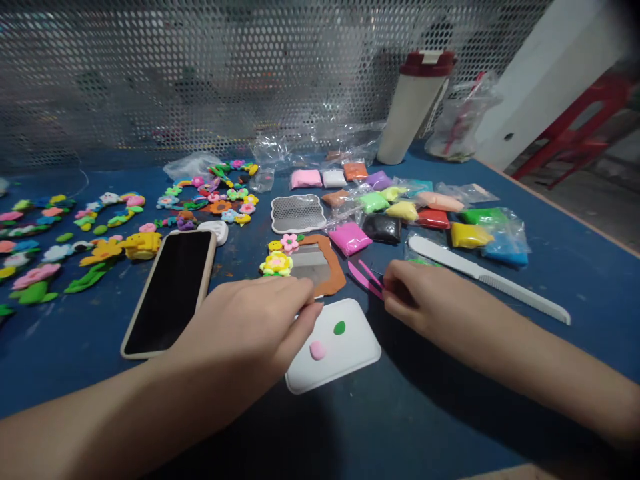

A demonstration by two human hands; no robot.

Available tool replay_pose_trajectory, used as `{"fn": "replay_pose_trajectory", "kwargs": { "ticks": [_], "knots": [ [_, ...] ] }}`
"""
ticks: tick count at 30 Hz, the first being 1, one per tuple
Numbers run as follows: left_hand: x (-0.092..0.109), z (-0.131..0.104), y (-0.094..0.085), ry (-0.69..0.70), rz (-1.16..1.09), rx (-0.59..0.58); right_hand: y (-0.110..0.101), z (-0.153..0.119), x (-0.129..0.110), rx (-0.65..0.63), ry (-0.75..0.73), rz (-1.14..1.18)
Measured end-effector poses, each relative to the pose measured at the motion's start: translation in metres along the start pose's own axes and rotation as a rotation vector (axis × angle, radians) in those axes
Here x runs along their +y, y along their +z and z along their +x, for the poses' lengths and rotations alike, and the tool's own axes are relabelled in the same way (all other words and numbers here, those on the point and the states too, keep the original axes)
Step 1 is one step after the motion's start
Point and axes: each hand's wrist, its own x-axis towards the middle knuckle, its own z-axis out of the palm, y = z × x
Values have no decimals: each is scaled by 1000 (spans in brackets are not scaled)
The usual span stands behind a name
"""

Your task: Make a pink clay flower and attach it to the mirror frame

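Observation:
My left hand [265, 313] is closed, its fingertips together just above the near edge of a small mirror [325, 267] with a brown clay border and clay flowers [277, 264]. Whatever those fingers may hold is hidden. Under and beside them lies a white tray [350, 360] bearing a pink clay piece [318, 350] and a green clay piece [340, 327]. To the right, my right hand [410, 293] has its fingers pinched at the end of pink tools [365, 279] lying on the blue table.
A phone [173, 293] lies left, near many clay decorations [103, 251]. Bagged clay [383, 227], a white comb-like tool [485, 273] and a plain mirror [298, 214] lie beyond the hands. A bottle [413, 110] stands before a perforated metal panel [190, 80].

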Motion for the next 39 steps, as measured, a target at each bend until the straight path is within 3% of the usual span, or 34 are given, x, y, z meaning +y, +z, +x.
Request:
{"fn": "replay_pose_trajectory", "kwargs": {
  "ticks": [4, 7, 10, 15, 22, 26, 34, 37, 39],
  "knots": [
    [2, 0, -1, -11, 5, -41, -9, 3, 13, 107, 77, -155],
    [3, 1, -2, -6, 6, -59, -8, 5, 18, 193, -21, -152],
    [4, 0, -3, 5, 16, -61, 1, 4, 15, 181, -170, -115],
    [6, -3, -1, 30, 11, -47, 17, 3, 3, 185, -303, -283],
    [4, -5, -1, 82, 59, -3, 4, 10, -5, 110, -382, -322],
    [-1, -5, -4, 18, 85, 38, 4, 10, -9, 91, -419, -309],
    [-5, 1, -9, 39, -372, 139, -3, 5, -5, 144, -372, -140],
    [-3, 3, -11, -18, -435, 175, -10, 3, -6, 222, -506, -98],
    [-2, 6, -11, -63, -545, 100, -12, 2, -7, 292, -677, -122]
  ]
}}
